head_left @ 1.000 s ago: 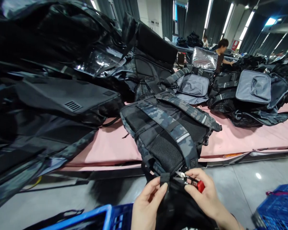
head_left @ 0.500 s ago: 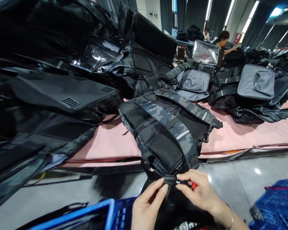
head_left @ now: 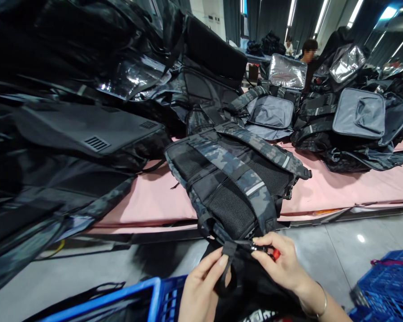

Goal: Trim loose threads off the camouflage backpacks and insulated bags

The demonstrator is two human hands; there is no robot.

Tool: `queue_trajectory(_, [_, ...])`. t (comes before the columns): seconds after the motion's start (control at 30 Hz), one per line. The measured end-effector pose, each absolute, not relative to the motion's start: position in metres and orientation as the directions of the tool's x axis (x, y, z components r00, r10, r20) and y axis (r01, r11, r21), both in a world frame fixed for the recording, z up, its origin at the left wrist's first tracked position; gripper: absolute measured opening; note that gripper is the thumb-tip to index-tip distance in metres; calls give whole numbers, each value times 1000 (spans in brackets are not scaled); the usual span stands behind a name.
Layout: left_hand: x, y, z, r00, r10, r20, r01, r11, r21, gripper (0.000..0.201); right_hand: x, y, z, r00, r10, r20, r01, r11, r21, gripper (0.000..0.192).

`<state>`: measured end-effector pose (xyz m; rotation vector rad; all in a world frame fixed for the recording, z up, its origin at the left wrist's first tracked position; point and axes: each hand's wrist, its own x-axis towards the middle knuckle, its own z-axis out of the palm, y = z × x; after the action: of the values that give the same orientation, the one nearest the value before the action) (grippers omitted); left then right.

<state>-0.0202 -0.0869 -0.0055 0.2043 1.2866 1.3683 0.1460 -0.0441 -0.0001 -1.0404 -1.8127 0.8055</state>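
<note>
A dark camouflage backpack (head_left: 235, 179) lies back-up on the pink table (head_left: 154, 203), its lower end hanging over the front edge toward me. My left hand (head_left: 201, 286) pinches a black strap end (head_left: 229, 248) at the bag's bottom. My right hand (head_left: 284, 266) holds a small red-handled cutter (head_left: 267, 250) with its metal tip touching that strap.
Heaps of black and camouflage bags (head_left: 70, 112) cover the table's left and back. Open grey-lined bags (head_left: 357, 114) lie at the right. Blue plastic crates (head_left: 386, 286) stand on the grey floor at lower right and lower left (head_left: 121, 304). A person (head_left: 309, 56) works at a far table.
My hands have shifted slightly; the left hand now pulls the strap end more upright and the cutter tip sits closer against it. Far off, a silver-lined bag has been lifted.
</note>
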Motion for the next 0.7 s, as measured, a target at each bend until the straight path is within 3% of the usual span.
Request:
queue_trajectory(0.23, [-21,-80,-5,-284,705,-649,-710,301,637,34,152,-51,-9,-318,870,377,345,477,-809,18])
queue_trajectory(0.5, [-10,-83,2,-324,761,-562,-646,256,719,38,149,-49,-8,-323,872,367,334,468,-818,19])
queue_trajectory(0.7, [-11,-87,-6,-317,795,-517,-607,248,755,37,150,-49,-3,-301,856,420,318,505,-802,10])
